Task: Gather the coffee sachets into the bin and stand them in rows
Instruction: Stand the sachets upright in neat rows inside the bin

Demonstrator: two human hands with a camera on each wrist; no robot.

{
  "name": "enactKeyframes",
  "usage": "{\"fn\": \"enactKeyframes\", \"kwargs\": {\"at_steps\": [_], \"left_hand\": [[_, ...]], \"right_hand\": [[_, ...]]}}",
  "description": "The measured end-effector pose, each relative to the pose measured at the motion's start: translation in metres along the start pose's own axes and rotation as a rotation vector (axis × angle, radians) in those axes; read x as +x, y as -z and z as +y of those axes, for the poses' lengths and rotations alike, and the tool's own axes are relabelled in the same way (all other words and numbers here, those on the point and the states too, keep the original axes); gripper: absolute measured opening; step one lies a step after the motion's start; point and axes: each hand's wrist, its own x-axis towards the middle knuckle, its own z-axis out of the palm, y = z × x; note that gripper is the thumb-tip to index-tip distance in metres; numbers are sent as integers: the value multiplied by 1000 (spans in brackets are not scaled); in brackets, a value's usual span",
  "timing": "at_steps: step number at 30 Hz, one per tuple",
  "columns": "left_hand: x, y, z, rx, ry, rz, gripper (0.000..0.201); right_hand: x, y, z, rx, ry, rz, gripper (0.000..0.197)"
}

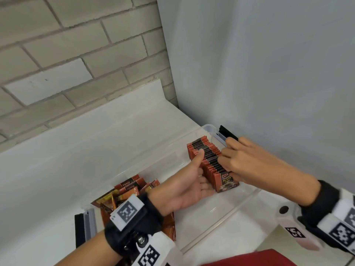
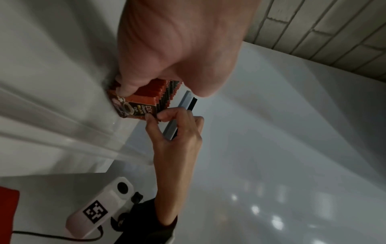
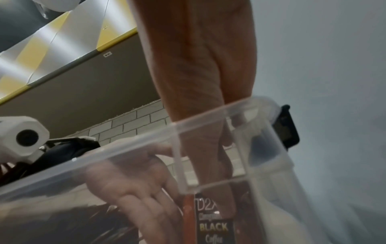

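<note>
A clear plastic bin (image 1: 247, 198) lies on a white counter. At its far right end stands a tight row of orange-and-black coffee sachets (image 1: 207, 160), the front one (image 1: 226, 182) facing me. My left hand (image 1: 200, 170) presses flat, straight fingers against the row's left side, with the thumb on top. My right hand (image 1: 227, 164) curls over the right side and pinches the front sachets' edges, as the left wrist view shows for the right hand (image 2: 158, 118) and the row (image 2: 150, 97). The right wrist view shows the front sachet (image 3: 213, 222) through the bin wall (image 3: 125, 148).
A loose pile of sachets (image 1: 130, 189) fills the bin's near left end, partly under my left wrist. Black latches sit at both ends of the bin (image 1: 228, 133) (image 1: 79, 231). A brick wall runs behind the counter and a grey wall stands close on the right.
</note>
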Motion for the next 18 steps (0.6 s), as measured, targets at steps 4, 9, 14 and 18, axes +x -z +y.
{"fn": "enactKeyframes", "kwargs": {"at_steps": [4, 9, 14, 18], "left_hand": [[0, -2, 1, -40, 5, 14, 80], [0, 2, 2, -11, 13, 10, 81], [0, 5, 2, 11, 15, 13, 80], [-2, 6, 3, 54, 48, 22, 79]], "right_hand": [[5, 1, -4, 30, 104, -7, 38], [15, 17, -11, 119, 206, -313, 22], [23, 18, -17, 5, 172, -552, 18], [26, 11, -18, 42, 139, -586, 22]]}}
